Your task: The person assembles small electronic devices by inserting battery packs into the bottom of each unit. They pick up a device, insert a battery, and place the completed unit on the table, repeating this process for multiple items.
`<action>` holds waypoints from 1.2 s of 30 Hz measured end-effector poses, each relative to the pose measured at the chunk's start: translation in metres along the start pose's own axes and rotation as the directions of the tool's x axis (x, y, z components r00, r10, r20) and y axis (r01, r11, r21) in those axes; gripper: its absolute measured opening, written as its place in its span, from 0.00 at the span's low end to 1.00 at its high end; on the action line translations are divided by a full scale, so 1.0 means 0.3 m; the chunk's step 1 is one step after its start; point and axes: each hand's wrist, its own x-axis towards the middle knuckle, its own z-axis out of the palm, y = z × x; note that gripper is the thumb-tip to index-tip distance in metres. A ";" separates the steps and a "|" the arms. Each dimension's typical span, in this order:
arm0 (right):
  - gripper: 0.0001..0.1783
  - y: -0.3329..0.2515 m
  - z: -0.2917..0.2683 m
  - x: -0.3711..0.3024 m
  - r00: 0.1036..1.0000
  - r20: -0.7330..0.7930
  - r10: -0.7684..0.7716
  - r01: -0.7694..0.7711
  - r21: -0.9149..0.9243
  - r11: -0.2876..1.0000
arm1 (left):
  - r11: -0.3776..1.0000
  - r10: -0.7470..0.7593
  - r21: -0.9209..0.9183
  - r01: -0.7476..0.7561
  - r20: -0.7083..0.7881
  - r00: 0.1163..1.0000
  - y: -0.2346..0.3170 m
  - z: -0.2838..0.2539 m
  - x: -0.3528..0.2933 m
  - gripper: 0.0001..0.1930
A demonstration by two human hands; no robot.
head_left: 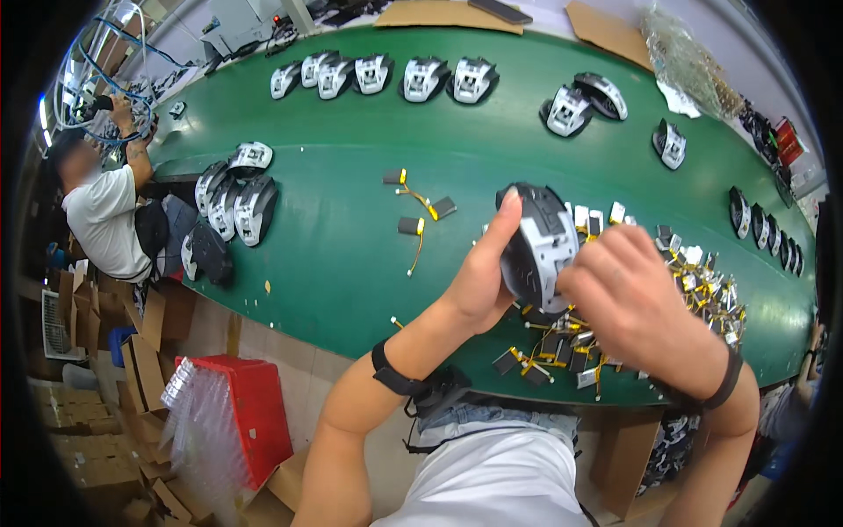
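Observation:
Above the green table, my left hand [485,274] grips a black-and-silver plastic housing [532,250], rounded like a computer mouse, with the thumb along its upper edge. The housing is tilted and its molded side faces up. My right hand [628,294] is closed against the housing's right side, fingers curled; whatever they pinch is hidden. Beneath and beside that hand lies a heap of small pouch batteries [702,285] with yellow tape and thin wires. Left of the housing, a few separate batteries [410,226] lie on the table.
Similar housings [425,79] stand in a row along the far side, with a cluster [235,206] at left and more [762,230] at far right. A person [104,211] sits at the left end. A red crate [255,413] with bubble wrap and cardboard boxes [92,439] occupy the floor.

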 end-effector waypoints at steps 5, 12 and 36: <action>0.08 0.020 0.041 -0.005 0.978 -0.082 0.194 -0.180 0.151 0.972 | 0.998 0.038 0.054 -0.037 -0.014 0.999 0.006 0.006 0.009 0.27; 0.08 0.018 0.038 0.007 0.966 -0.031 0.257 -0.246 0.204 0.948 | 0.995 0.036 0.091 -0.032 -0.042 0.998 0.006 -0.006 0.016 0.26; 0.13 -0.036 0.177 -0.029 0.965 -0.193 0.177 -0.146 0.164 0.976 | 0.989 0.135 0.088 -0.119 -0.214 0.967 -0.030 -0.036 0.021 0.26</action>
